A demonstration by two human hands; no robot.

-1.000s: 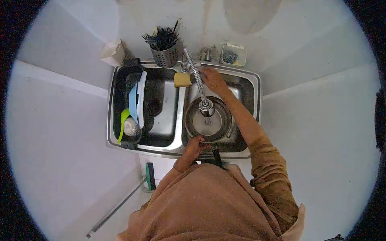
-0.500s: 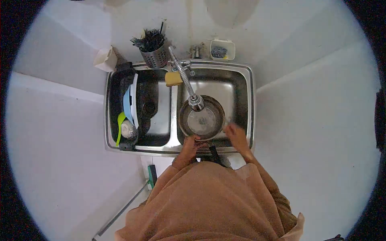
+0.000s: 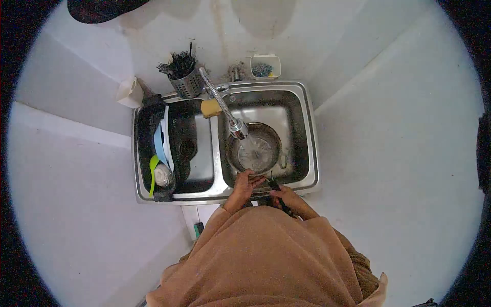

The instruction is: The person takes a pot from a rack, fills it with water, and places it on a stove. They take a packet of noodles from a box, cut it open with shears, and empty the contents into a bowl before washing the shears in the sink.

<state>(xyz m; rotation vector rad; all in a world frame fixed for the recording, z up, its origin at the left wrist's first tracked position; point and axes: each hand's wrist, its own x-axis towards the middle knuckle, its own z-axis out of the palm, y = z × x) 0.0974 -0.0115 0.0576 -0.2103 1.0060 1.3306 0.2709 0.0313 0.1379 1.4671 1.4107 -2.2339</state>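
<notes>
The far wall (image 3: 327,30) is off-white, with brown stains (image 3: 222,41) running down it and dark specks above the sink. A soft, rounded grey shadow (image 3: 263,15) falls across its upper part. The left wall (image 3: 66,71) and right wall (image 3: 358,71) are plain and pale, each ending in a slanting edge above another broad pale surface. The steel sink (image 3: 313,169), with two basins side by side, stands near the far wall. Below its near rim shows a white panel (image 3: 190,215), with a green brush (image 3: 198,230) beside it. Light is cool and diffuse, glinting on the steel. A dark shape (image 3: 102,9), unclear, enters at far left.
</notes>
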